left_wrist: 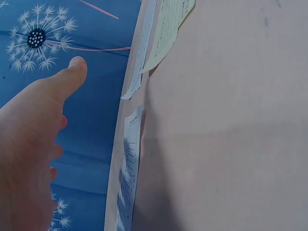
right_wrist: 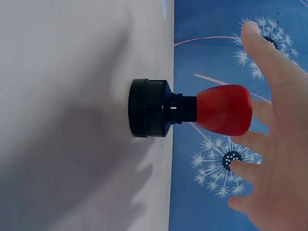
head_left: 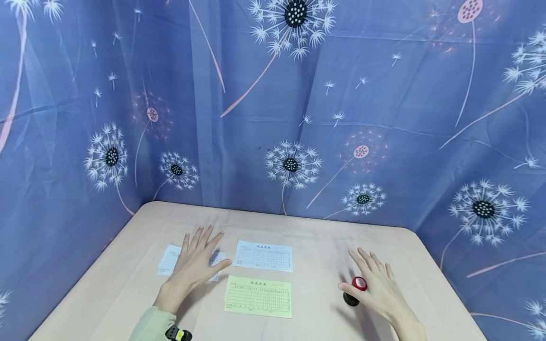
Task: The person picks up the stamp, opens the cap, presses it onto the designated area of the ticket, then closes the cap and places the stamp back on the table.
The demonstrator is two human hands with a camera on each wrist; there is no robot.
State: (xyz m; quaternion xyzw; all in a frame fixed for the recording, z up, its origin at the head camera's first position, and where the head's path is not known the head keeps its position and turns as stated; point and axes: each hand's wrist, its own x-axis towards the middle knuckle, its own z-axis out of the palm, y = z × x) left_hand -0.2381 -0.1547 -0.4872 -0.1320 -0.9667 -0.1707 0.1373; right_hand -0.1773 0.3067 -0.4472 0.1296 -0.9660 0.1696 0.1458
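Observation:
With fingers spread, my left hand (head_left: pixel 194 267) hovers over a pale blue printed form (head_left: pixel 168 260) and hides much of it in the head view. The left wrist view shows a gap between that hand and the paper. My right hand (head_left: pixel 379 289) is held beside a stamp (head_left: pixel 360 283), fingers spread and thumb apart. In the right wrist view the stamp (right_wrist: pixel 224 110) stands upright on its black base, its red handle within the span of thumb and fingers. No grip on it shows; whether the palm touches it, I cannot tell.
Another pale blue form (head_left: pixel 263 256) lies near the middle of the table (head_left: pixel 315 265), with a yellow-green form (head_left: pixel 258 297) in front of it. Blue curtains (head_left: pixel 247 156) with dandelion prints hang behind the table and along its sides.

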